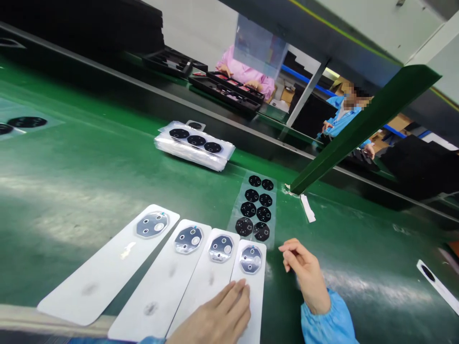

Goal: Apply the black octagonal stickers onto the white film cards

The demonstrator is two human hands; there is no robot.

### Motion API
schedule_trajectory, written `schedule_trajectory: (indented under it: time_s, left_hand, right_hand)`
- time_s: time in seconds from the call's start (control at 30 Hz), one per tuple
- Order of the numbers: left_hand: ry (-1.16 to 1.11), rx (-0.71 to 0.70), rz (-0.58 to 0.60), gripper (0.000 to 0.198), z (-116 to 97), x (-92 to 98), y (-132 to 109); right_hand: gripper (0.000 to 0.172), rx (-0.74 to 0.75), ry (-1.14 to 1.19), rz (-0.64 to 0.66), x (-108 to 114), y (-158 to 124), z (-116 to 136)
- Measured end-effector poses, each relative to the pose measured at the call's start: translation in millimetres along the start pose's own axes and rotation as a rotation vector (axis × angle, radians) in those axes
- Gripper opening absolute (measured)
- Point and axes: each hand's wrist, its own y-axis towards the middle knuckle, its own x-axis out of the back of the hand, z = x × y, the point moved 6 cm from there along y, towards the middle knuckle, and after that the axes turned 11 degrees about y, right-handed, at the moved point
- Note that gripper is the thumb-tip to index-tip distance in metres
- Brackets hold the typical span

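Several white phone back covers lie side by side at the front of the bench, each with a silvery octagonal camera area near its top. On the rightmost back cover (255, 291) my left hand (218, 315) rests flat, palm down, fingers stretched below the camera area. My right hand (304, 272) hovers to the right of that cover, with its fingers curled in and the thumb close to them. Whatever its fingertips may hold is too small to make out. Behind the covers lies a clear sheet (254, 205) bearing two columns of black octagonal stickers.
A stack of clear sheets (195, 153) with black stickers sits toward the back. A green post (358, 134) slants up from the bench, a white paper strip (307, 208) beside its foot. Another white strip (439, 286) lies far right. Co-workers sit beyond the rail, near black trays (227, 91).
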Motion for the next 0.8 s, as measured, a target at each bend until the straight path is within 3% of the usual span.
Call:
schedule_trajectory:
  time_s: [0.1, 0.23, 0.57, 0.67, 0.8]
  left_hand:
    - [0.031, -0.004, -0.001, 0.033, -2, -3.1, 0]
    - [0.023, 0.02, -0.02, 0.036, -1, -2.0, 0]
    - [-0.025, 0.091, -0.049, 0.032, 6, 4.1, 3]
    - [-0.061, 0.107, -0.056, 0.033, 7, 2.3, 2]
    - [-0.088, 0.104, -0.047, 0.03, 7, 1.3, 0]
  right_hand:
    - [0.022, -0.106, 0.183, 0.015, -15, -5, -3]
    - [0.021, -0.153, 0.235, -0.008, -26, -9, -3]
    - [0.019, -0.103, 0.004, 0.144, -36, -15, 6]
    - [0.015, 0.008, -0.191, 0.155, -40, -16, 14]
    - [0.015, 0.273, -0.417, 0.196, -52, -17, 26]
